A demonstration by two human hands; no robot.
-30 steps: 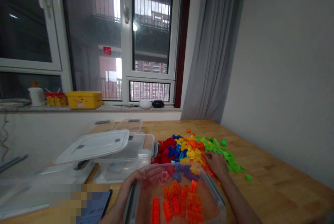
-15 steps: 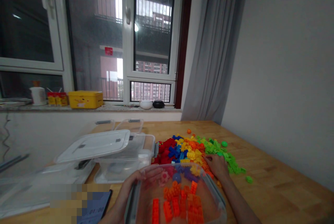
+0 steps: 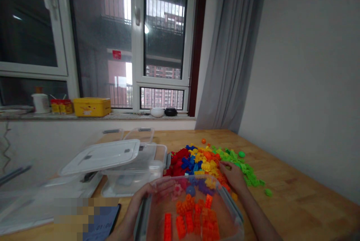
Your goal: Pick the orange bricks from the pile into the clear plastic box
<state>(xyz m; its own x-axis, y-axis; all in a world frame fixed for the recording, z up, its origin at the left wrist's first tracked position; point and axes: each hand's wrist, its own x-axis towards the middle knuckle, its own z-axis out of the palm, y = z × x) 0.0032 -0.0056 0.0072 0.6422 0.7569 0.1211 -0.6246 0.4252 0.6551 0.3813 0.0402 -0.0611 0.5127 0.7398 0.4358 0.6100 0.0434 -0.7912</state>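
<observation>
A clear plastic box (image 3: 197,229) with grey side clips is tilted toward me, and several orange building blocks (image 3: 209,224) lie inside it. My left hand (image 3: 153,192) is closed around the box's left side and far rim. Beyond the box lies a heap of small toy pieces sorted roughly by colour: red pieces (image 3: 180,158), blue pieces (image 3: 191,164), yellow pieces (image 3: 209,166) and green pieces (image 3: 249,171). At the orange strip on the heap's right side, my right hand (image 3: 234,175) has its thumb and fingers curled in a pinch. What sits between the fingertips is too small to make out.
To the left stand clear storage boxes (image 3: 132,184) with a white lid (image 3: 107,154) across them. A phone (image 3: 104,222) lies near the front left. An orange ball (image 3: 203,141) and a green piece (image 3: 268,192) lie apart from the heap on the wooden table (image 3: 303,203).
My right hand has lifted slightly upward and away at the orange pieces, its fingers showing a little differently. The left hand and the box have stayed in place.
</observation>
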